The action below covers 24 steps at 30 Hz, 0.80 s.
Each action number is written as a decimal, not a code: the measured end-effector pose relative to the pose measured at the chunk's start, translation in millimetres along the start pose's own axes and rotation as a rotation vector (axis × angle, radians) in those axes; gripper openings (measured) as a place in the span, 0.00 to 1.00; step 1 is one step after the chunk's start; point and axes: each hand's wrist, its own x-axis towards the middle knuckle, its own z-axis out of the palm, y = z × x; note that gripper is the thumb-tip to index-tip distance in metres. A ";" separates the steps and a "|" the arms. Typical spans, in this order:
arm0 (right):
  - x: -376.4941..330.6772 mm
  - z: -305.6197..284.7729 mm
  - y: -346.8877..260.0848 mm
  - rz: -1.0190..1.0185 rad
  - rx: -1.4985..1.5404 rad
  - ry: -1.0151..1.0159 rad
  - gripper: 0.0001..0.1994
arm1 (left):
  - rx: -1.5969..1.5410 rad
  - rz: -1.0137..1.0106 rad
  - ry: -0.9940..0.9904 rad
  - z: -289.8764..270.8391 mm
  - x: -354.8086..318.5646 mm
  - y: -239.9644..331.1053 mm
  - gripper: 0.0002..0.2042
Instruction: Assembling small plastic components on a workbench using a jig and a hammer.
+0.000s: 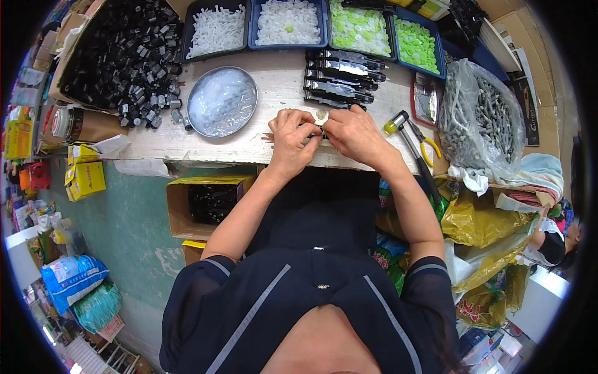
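At the front edge of the white worktable (274, 68), my left hand (291, 138) and my right hand (354, 134) meet with bent, pinching fingers. Between the fingertips is a small dark piece, mostly hidden, so its kind cannot be made out. Just beyond them lies a pale piece with a round spot (321, 116). A stack of long black parts (339, 78) with shiny faces lies behind my hands. To the left stands a round metal dish (222, 101) with clear plastic and whitish contents. A hammer (411, 140) and yellow-handled pliers (428, 149) lie right of my right hand.
Small black parts (146, 68) spill from a carton at the left. Along the back stand trays of white pieces (247, 43) and green pieces (443, 65). A clear bag of grey parts (483, 118) sits at the right. Another person (554, 240) shows at the far right.
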 end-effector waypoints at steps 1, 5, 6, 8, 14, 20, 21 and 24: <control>1.8 -0.2 0.0 -0.012 0.000 -0.027 0.01 | -0.001 0.000 -0.002 1.0 0.7 0.1 0.06; 3.6 -1.6 -5.1 0.011 0.001 -0.051 0.01 | -0.013 0.006 0.002 1.9 -0.2 -0.2 0.05; 3.1 -0.4 -5.9 0.010 0.003 -0.032 0.01 | -0.013 0.009 -0.001 2.3 -0.2 -0.6 0.05; 0.7 1.4 -4.1 0.012 0.005 -0.005 0.02 | -0.013 -0.002 -0.006 3.0 0.6 -2.1 0.05; -19.2 -11.4 14.1 0.155 0.183 0.262 0.03 | 0.022 -0.052 -0.050 1.4 3.7 3.2 0.07; -66.3 -80.1 73.6 0.298 0.083 0.558 0.05 | 0.113 -0.152 -0.088 1.7 10.6 10.8 0.10; -75.0 -95.6 80.5 0.403 0.020 0.597 0.05 | 0.121 -0.157 -0.082 0.2 9.0 11.2 0.10; -134.9 -135.5 136.6 0.699 -0.449 0.644 0.07 | 0.116 -0.084 -0.117 0.1 11.9 12.0 0.06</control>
